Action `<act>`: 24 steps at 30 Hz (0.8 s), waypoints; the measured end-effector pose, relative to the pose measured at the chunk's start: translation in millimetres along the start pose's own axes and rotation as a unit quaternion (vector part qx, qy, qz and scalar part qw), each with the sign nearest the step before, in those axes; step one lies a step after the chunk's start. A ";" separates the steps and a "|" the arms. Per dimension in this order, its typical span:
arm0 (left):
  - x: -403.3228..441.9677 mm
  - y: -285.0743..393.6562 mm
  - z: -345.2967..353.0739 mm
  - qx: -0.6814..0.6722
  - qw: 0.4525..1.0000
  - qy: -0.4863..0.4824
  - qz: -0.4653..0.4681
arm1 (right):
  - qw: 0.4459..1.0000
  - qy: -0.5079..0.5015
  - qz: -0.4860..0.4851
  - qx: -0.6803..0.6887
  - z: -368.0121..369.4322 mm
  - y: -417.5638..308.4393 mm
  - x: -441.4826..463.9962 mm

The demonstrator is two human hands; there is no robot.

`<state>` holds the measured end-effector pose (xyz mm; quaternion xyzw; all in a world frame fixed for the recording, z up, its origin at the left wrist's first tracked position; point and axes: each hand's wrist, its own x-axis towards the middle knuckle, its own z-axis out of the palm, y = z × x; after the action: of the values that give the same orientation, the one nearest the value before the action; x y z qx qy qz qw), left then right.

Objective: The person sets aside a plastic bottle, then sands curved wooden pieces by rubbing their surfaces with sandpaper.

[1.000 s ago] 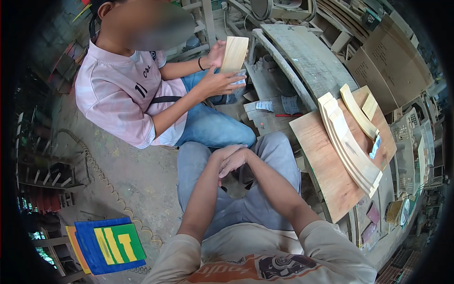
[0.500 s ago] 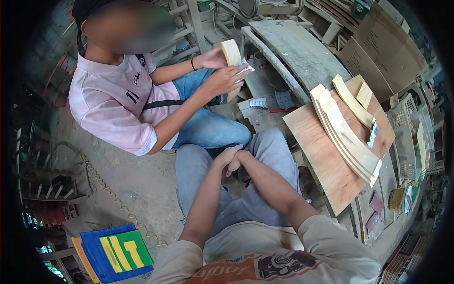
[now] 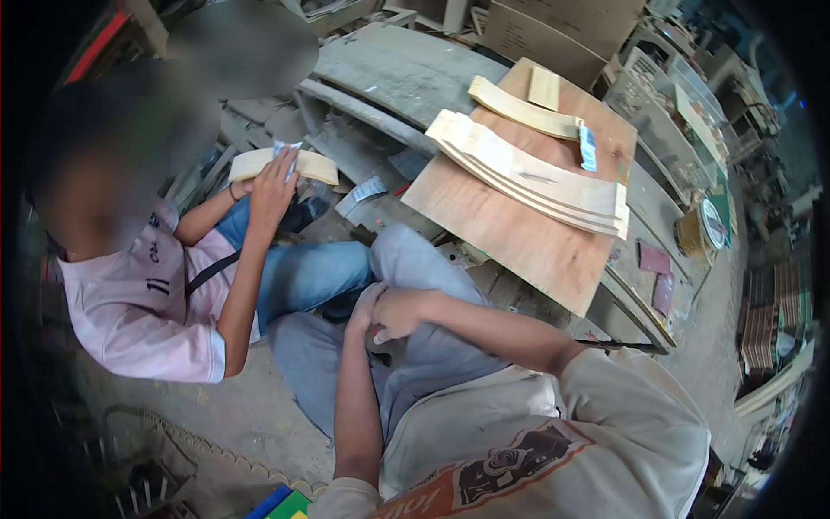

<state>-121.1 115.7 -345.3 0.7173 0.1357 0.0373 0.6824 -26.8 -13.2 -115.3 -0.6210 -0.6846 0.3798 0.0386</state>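
Note:
My left hand (image 3: 367, 304) and my right hand (image 3: 401, 313) rest together between my knees, the right lapped over the left. Their fingers are closed on each other, partly hidden, and I see no tool in them. To my left, a seated co-worker in a pink shirt holds a curved wooden piece (image 3: 318, 168) level. One of the co-worker's hands presses a folded blue-and-white sheet (image 3: 285, 152) on its top. Right of my knees, several stacked curved wooden pieces (image 3: 536, 173) lie on a plywood board (image 3: 519, 251).
Behind the stack are another curved strip (image 3: 519, 106), a small wooden block (image 3: 544, 88) and a crumpled blue-and-white sheet (image 3: 588, 149). A tin (image 3: 699, 228) and maroon pads (image 3: 655, 259) sit on the worn bench. Cardboard boxes (image 3: 553, 35) and a plastic crate (image 3: 648, 104) stand beyond.
My view has swung to the right, so the board and co-worker appear further left. The co-worker's wooden piece has turned from upright to level. My hands stay together in my lap.

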 end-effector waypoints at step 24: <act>-30.0 91.5 22.7 0.029 0.959 0.067 -0.274 | 0.788 0.278 0.543 -0.084 -169.2 297.8 -301.8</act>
<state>-131.4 83.5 -252.3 0.6682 0.3740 -0.1071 0.6342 374.5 -216.6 -38.1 -0.9698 -0.2236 0.0900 -0.0377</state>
